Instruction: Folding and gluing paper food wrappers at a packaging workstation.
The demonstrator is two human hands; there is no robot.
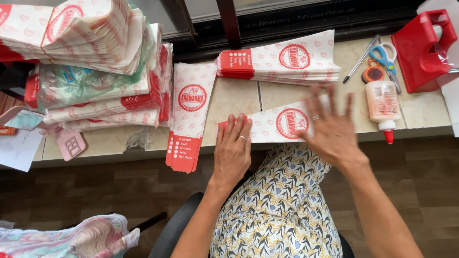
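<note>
Pale stone counter (239, 102) runs across the upper half of the frame, with dark wood floor below it and a black window frame behind. Low in the middle of the frame, a flat white paper sleeve with a red end and a round red emblem (279, 125) lies at the counter's near edge. The left hand (233, 148) rests flat on its red end, fingers together and extended, a ring on one finger, gripping nothing. The right hand (332, 126) is spread wide with fingers fanned, blurred, lying over the sleeve's other end; whether it presses down I cannot tell. Just above, near the top centre, sits a neat stack of the same printed paper sleeves (282, 59). Another single sleeve (189, 114) lies lengthwise left of centre, its red end hanging over the edge. A tall bundled heap of sleeves, partly wrapped in clear plastic (91, 62), fills the upper left. At the upper right are a white glue bottle with a red tip (382, 105), blue-handled scissors (387, 59), a pen (361, 59) and a red tape dispenser (423, 50).
</note>
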